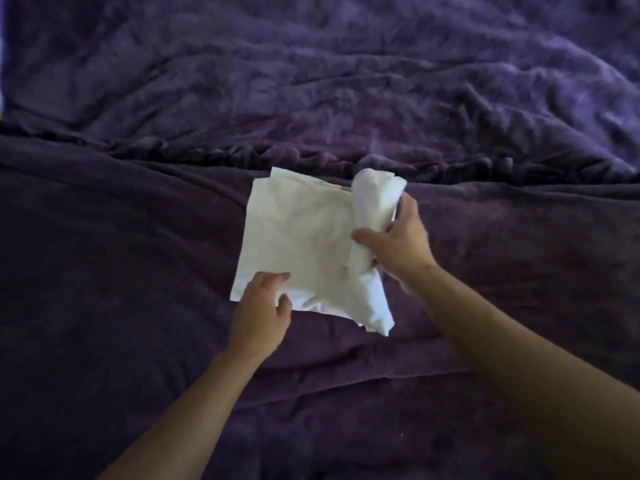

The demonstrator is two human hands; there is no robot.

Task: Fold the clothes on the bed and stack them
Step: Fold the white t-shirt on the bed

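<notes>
White garment (298,244), partly folded, lies flat mid-frame on the dark purple bedspread (104,271), just in front of a rumpled lighter purple blanket (311,81). Both bare forearms reach in from the bottom edge. Left hand (261,306) at the near-left corner of the garment, thumb on top, fingers curled under the edge, pinching it. Right hand (398,244) on the right side, raised a bit, fingers and thumb wrapped round a bunched, rolled-up part of the cloth, lifted off the bed. Rest of the garment touching the bedspread.
</notes>
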